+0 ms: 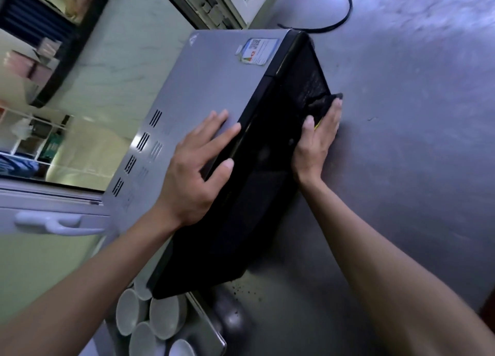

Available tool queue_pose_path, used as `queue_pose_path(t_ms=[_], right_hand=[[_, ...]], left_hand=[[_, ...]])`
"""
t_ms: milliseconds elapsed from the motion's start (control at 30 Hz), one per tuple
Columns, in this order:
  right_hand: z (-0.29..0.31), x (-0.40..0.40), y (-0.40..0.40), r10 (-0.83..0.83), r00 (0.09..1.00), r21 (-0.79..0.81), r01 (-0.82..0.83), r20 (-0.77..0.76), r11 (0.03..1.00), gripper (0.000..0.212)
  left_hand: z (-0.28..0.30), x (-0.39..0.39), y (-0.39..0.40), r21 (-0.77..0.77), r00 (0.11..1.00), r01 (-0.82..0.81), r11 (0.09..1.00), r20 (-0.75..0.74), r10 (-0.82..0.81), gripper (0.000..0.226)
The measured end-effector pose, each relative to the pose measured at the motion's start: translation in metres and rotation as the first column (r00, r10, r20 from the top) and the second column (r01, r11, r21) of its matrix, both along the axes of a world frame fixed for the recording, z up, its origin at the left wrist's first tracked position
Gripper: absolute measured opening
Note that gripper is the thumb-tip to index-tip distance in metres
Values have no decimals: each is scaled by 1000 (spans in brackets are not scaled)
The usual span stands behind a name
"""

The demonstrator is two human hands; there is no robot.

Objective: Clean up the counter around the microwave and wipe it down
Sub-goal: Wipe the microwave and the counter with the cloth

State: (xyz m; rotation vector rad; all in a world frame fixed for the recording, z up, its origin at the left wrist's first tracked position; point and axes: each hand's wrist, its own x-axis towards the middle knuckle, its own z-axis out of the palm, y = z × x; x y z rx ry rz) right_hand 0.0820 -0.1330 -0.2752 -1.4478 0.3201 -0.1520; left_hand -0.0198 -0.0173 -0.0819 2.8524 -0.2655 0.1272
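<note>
Left hand [199, 165] lies flat, fingers spread, on the microwave [211, 98] top; right hand [317, 138] presses a dark cloth [325, 103] onto the steel counter [415, 146]

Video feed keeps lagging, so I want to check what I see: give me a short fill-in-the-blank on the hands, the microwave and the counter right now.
1. The left hand rests flat on the ____ of the microwave.
2. The right hand presses a dark ____ against the counter at the foot of the microwave's front.
3. Below the microwave's near corner stand several white ____.
4. A black ____ trails over the counter behind the microwave.

Missing words: top; cloth; bowls; cord
</note>
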Motion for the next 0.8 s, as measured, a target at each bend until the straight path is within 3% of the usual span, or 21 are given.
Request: queue_pose_path(t_ms=[467,600,800], right_hand=[[1,-244,96,182,983,36,-181,-24,983,72],[0,-285,107,263,960,-101,-254,98,962,72],[55,-260,101,266,869,-237,-178,418,955,69]], left_hand=[[-4,-3,3,-82,1000,-3,997,24,5,49],[-5,-5,3,-136,1000,-16,991,7,17,48],[-6,-4,12,-220,1000,-10,976,-24,5,43]])
